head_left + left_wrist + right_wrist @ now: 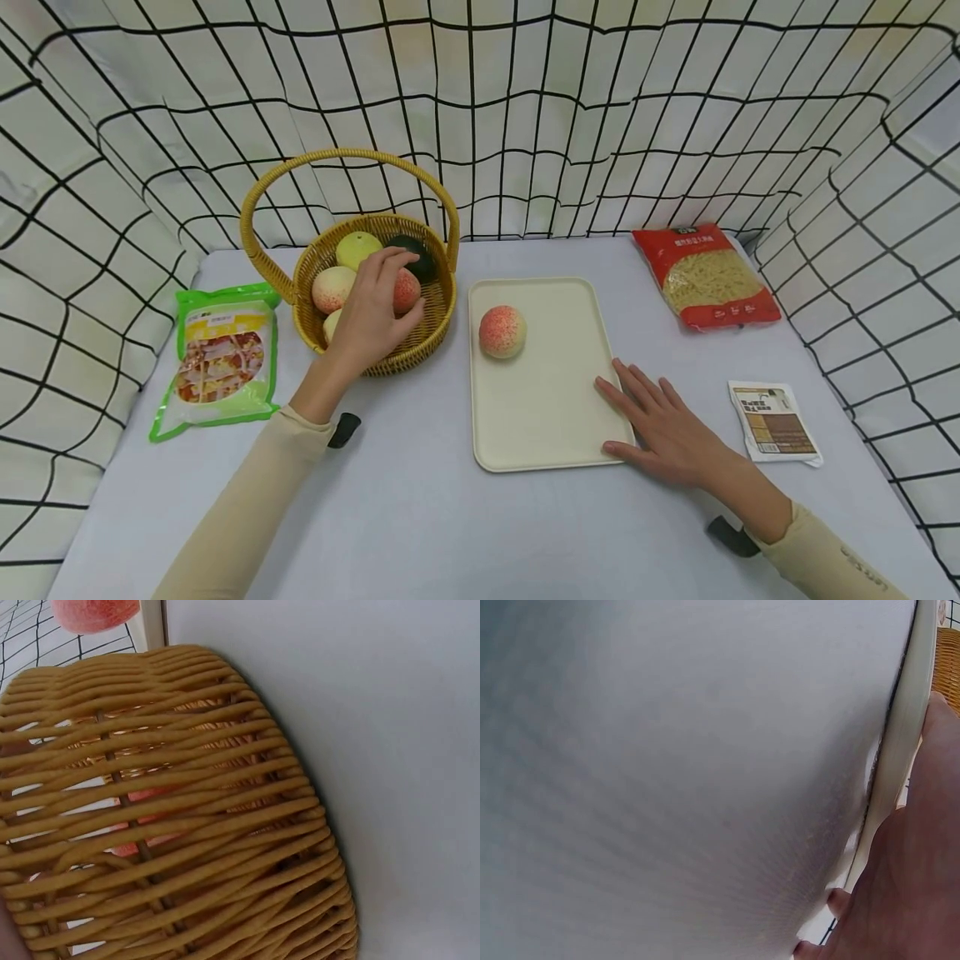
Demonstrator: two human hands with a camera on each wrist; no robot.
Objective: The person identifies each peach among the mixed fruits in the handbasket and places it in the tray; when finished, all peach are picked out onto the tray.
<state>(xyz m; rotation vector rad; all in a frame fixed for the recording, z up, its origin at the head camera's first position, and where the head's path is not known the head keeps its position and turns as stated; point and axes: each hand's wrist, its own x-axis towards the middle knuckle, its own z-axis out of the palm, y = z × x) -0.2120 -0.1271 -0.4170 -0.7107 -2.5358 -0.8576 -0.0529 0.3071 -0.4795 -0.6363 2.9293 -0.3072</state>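
Your left hand (369,315) reaches into the wicker basket (437,323), fingers and thumb curved round a red-speckled peach (407,291). Your right hand (670,429), fingers spread and gripping nothing, rests at the cream tray (551,408)'s right edge. Second peach (503,332) sits on the tray, near its left edge.

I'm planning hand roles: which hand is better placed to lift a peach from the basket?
Left, most likely: the left hand is at a peach in the basket, while the right hand rests at the right edge of the tray, farther away.
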